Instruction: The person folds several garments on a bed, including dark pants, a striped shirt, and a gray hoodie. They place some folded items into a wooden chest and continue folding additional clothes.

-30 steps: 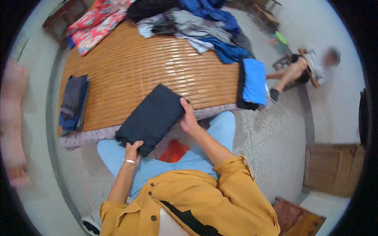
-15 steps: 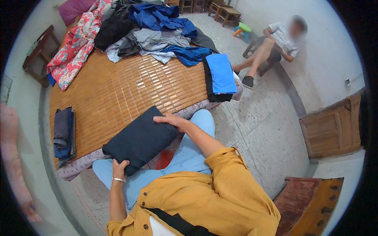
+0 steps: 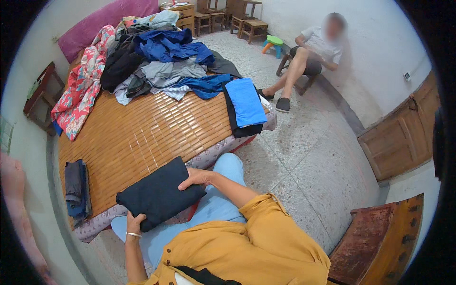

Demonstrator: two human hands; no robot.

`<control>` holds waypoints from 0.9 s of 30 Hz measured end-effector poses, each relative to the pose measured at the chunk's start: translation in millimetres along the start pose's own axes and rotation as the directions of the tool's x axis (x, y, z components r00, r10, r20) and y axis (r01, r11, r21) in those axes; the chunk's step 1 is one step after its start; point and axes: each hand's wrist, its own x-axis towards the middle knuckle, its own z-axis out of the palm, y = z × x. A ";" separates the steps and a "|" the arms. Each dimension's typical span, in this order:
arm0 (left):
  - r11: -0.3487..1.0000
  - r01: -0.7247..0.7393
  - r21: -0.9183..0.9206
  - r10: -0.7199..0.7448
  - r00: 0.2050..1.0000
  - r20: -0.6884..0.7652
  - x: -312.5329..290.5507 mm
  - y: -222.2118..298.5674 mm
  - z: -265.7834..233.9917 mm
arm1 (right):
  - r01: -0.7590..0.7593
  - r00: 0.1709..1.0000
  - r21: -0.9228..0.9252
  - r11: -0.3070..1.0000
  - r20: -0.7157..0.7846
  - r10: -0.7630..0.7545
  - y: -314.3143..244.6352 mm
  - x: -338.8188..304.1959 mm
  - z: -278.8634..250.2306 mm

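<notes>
A folded black garment lies across the bed's near edge and my lap, its exact kind hidden by the folding. My left hand grips its near left corner, thumb on top. At the right end, my right hand clasps the edge, with the thumb over the cloth and the fingers underneath. On the bamboo bed mat, a stack of folded dark clothes sits at the left edge. A folded bright blue garment rests on a black one at the right corner.
A heap of loose clothes covers the far part of the bed beside a red floral quilt. Another person sits on a stool by the right wall. A wooden cabinet stands at the lower right, near a wooden door.
The view has tilted up, so the bed and room sit lower in it. My hands keep hold of the folded black garment, which now lies a little flatter.
</notes>
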 end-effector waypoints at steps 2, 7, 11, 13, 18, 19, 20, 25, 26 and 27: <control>0.995 0.067 0.070 -0.069 0.997 0.023 0.8 15.5 7.5 | -0.029 0.997 -0.002 1.000 -0.066 0.029 21.1 7.9 -14.4; 0.995 0.010 -0.102 -0.009 1.000 0.009 10.3 30.3 6.0 | 0.044 0.982 0.042 0.998 -0.187 -0.036 10.8 12.8 -8.0; 0.992 -0.003 -0.125 0.004 1.000 0.007 25.7 27.4 3.4 | 0.082 0.960 0.058 0.995 -0.272 -0.064 22.9 14.8 -13.8; 0.991 0.015 -0.135 -0.009 0.999 0.045 31.7 29.6 5.4 | 0.046 0.952 0.074 0.996 -0.306 -0.022 25.7 14.3 -15.8; 0.991 0.042 -0.129 -0.029 0.995 0.099 38.5 40.1 21.2 | -0.039 0.932 0.168 0.985 -0.349 0.096 17.7 3.4 -16.9; 0.986 0.039 -0.161 -0.023 0.995 0.097 39.5 40.1 26.3 | -0.026 0.930 0.166 0.986 -0.358 0.084 19.2 2.0 -20.2; 0.981 0.035 -0.192 -0.017 0.995 0.095 39.7 40.4 31.8 | -0.012 0.927 0.164 0.986 -0.368 0.072 23.6 1.6 -23.8; 0.982 0.061 -0.181 -0.043 0.994 0.102 48.1 36.3 31.8 | -0.012 0.906 0.192 0.981 -0.412 0.092 29.4 8.7 -31.1; 0.980 0.099 -0.174 -0.086 0.993 0.082 47.0 39.7 34.3 | -0.006 0.905 0.182 0.983 -0.417 0.082 31.7 7.1 -33.4; 0.983 0.081 -0.167 -0.069 0.995 0.079 46.6 39.3 34.6 | 0.001 0.907 0.172 0.985 -0.415 0.072 26.1 5.9 -28.7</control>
